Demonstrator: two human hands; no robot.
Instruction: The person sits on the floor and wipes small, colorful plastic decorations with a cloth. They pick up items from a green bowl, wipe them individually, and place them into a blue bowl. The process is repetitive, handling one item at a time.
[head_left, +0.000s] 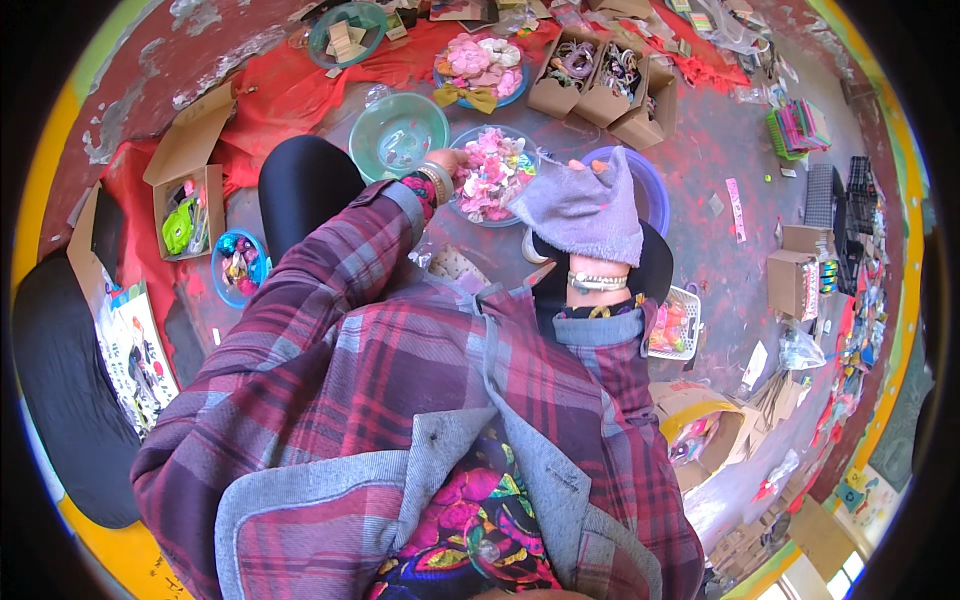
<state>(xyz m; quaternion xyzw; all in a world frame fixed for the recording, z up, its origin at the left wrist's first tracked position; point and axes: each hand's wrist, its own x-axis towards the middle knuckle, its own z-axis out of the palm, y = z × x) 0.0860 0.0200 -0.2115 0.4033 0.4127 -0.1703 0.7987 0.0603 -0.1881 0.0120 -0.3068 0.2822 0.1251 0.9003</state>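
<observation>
My left hand [449,162] reaches to the left side of a clear bowl [462,212] heaped with pink and white hair accessories [493,172]. Its fingers are mostly hidden at the bowl's edge, so their grip does not show. A lilac cloth [580,212] drapes over my right hand [588,166], with only fingertips showing along its far edge; the hand appears closed on the cloth. Behind the cloth stands a purple basin [652,188], partly covered by it. A green basin [400,135] sits just beyond my left wrist.
Pink scrunchies fill a blue bowl [482,65] farther off, beside open cardboard boxes [560,98] of hair bands. At left are a cardboard box [188,215] and a small blue basket [240,267]. A white basket [681,330] stands by my right knee. Red cloth [290,90] covers some floor.
</observation>
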